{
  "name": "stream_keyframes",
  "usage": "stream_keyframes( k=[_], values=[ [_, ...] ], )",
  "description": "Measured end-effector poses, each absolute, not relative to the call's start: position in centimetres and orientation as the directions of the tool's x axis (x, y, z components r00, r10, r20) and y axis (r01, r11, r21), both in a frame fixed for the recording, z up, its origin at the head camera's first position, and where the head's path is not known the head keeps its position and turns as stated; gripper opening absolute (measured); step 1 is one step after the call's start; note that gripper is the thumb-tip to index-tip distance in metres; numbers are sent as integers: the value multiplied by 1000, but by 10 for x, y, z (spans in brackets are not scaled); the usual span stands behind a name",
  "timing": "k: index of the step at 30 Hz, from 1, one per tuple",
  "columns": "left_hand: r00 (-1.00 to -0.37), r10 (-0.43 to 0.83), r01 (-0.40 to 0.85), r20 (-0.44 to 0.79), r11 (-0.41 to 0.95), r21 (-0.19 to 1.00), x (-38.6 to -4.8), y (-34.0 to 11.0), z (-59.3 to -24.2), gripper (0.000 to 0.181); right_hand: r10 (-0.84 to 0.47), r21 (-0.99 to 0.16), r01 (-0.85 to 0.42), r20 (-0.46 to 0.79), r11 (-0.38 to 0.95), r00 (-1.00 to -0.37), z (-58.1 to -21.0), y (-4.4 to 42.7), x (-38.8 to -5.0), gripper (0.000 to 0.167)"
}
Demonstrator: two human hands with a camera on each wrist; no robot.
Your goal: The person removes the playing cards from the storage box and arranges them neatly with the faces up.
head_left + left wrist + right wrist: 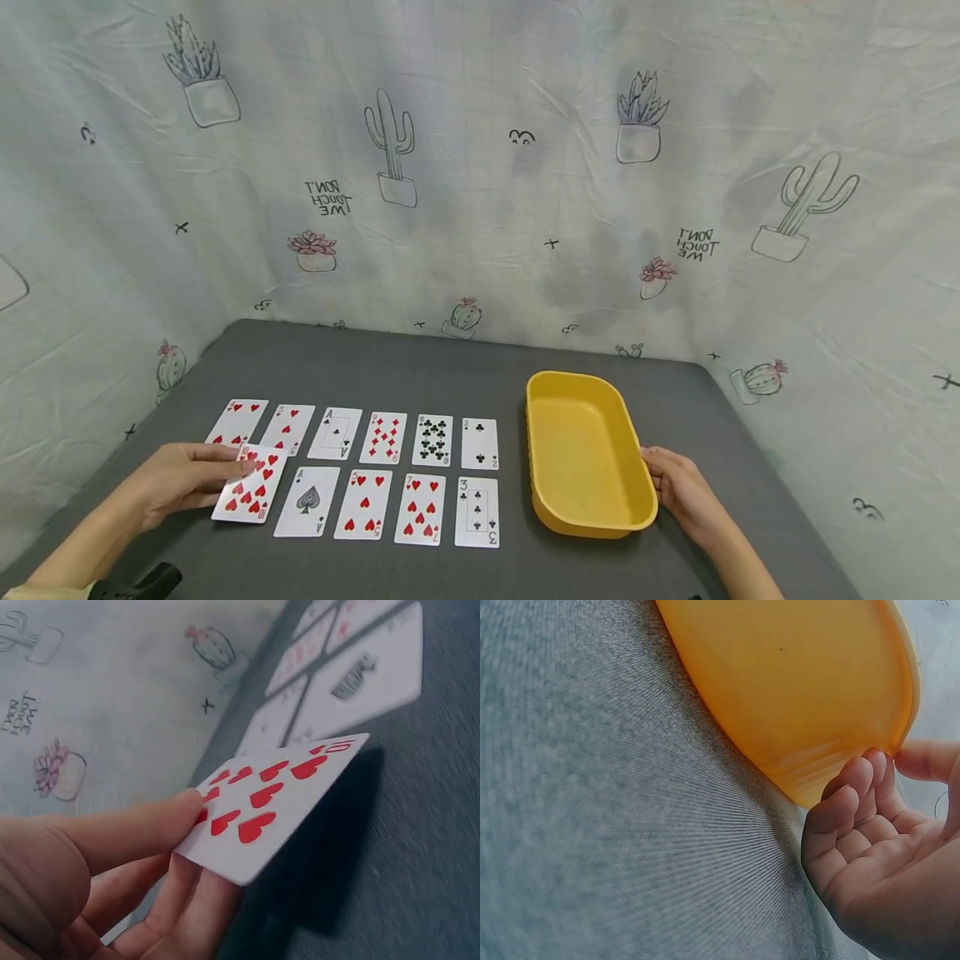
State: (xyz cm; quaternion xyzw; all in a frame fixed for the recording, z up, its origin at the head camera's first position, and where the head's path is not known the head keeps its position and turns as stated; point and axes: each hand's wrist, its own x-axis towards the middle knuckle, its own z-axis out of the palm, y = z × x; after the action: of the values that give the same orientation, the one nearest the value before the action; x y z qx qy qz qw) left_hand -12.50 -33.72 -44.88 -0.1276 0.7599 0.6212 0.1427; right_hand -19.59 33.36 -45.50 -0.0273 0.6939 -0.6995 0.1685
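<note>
Between its thumb and fingers my left hand (180, 479) pinches a ten of hearts playing card (251, 485), face up. The left wrist view shows this card (270, 799) tilted and raised off the table, casting a shadow. It partly covers a heart card (238, 421) in the back row. Beside it lies the ace of spades (307, 501). At the right, my right hand (682, 492) pinches the edge of a yellow plastic tray (536, 467). In the right wrist view, curled fingertips (840, 806) touch the tray's wall (802, 720).
Several face-up cards lie in two rows on the grey table (420, 367), including the five of hearts (363, 505), seven of hearts (420, 510), three of clubs (477, 512) and two of clubs (480, 444). A patterned cloth (480, 192) hangs behind and at both sides.
</note>
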Motion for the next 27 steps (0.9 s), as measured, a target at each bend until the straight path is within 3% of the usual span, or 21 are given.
stream_keyframes(
  k=[7, 15, 22, 27],
  values=[
    [-908, -103, -419, -406, 248, 874, -122, -337, -460, 32, -271, -982, 190, -188, 19, -944, -455, 334, -196, 37],
    [-920, -172, -391, -351, 372, 842, -120, -332, -464, 39, -286, -984, 177, -175, 19, -942, -458, 334, -195, 41],
    [-951, -218, -307, -221, 752, 583, -118, -325, -453, 41, -266, -981, 194, -195, 29, -944, -457, 334, -195, 38],
    [-946, -225, -319, -235, 783, 533, -119, -323, -451, 49, -272, -980, 193, -196, 39, -942, -456, 334, -195, 40]
  ],
)
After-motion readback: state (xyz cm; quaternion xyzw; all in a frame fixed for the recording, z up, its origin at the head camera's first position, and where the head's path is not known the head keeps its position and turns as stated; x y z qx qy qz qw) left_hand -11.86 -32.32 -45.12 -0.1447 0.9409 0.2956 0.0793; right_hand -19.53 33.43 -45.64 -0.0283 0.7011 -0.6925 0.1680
